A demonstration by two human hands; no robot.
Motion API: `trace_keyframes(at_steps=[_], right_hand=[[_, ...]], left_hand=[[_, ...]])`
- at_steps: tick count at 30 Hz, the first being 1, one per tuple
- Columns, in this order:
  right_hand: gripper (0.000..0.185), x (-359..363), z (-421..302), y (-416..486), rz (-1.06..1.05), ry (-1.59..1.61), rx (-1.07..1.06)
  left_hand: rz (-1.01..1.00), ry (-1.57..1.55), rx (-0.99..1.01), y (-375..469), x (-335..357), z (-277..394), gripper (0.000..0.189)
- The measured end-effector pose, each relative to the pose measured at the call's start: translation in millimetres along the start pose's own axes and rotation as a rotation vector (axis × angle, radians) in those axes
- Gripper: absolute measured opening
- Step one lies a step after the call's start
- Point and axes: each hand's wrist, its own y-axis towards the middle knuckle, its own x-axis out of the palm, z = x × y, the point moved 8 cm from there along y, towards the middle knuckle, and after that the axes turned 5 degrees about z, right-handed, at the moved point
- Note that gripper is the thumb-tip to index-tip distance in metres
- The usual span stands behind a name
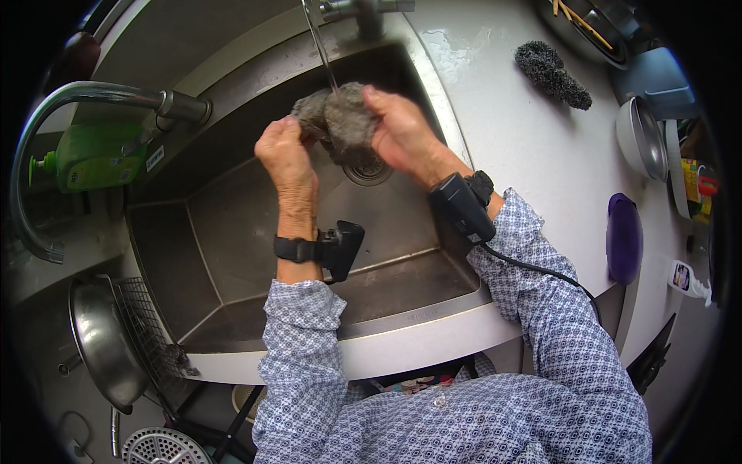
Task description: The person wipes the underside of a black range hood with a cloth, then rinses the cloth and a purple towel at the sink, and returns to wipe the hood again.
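Note:
Both of my hands hold a wet grey-brown cloth over the drain end of a stainless steel sink. My left hand pinches its left edge between thumb and fingers. At the right edge, my right hand grips it with the thumb on top. Running water falls from the faucet onto the cloth. Below the cloth the drain strainer is partly visible. Each wrist wears a strapped black device, and a cable runs from the right one along my sleeve.
A dark mesh scrubber lies on the right counter, with bowls beyond it. A purple object sits near the counter's edge. Left are a curved chrome spout, a green pump bottle and a metal pan beside a wire rack.

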Motion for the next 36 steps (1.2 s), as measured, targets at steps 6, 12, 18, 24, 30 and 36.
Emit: trace_keyframes(at_steps=[6,12,18,24,30,36], right_hand=[[0.035,-17,-1,7,0.126,-0.131,-0.034],[0.091,-1,-6,-5,0.059,-0.519,-0.120],[0.044,18,1,-19,-0.169,-0.877,-0.104],[0.007,5,-10,-10,0.018,-0.376,-0.102],[0.004,1,-9,-2,0.027,0.013,-0.035],[0.007,3,-7,0,0.010,-0.061,-0.080]], left_hand=[[-0.180,-0.615,-0.320,11,0,-9,0.024],[-0.401,-1.031,-0.432,10,6,-5,0.029],[-0.486,-1.200,-0.430,20,-5,-5,0.031],[-0.371,-1.052,-0.448,23,-14,-13,0.028],[-0.091,-0.484,-0.403,10,-4,-31,0.020],[-0.363,-0.395,-0.444,-25,43,-11,0.023]])
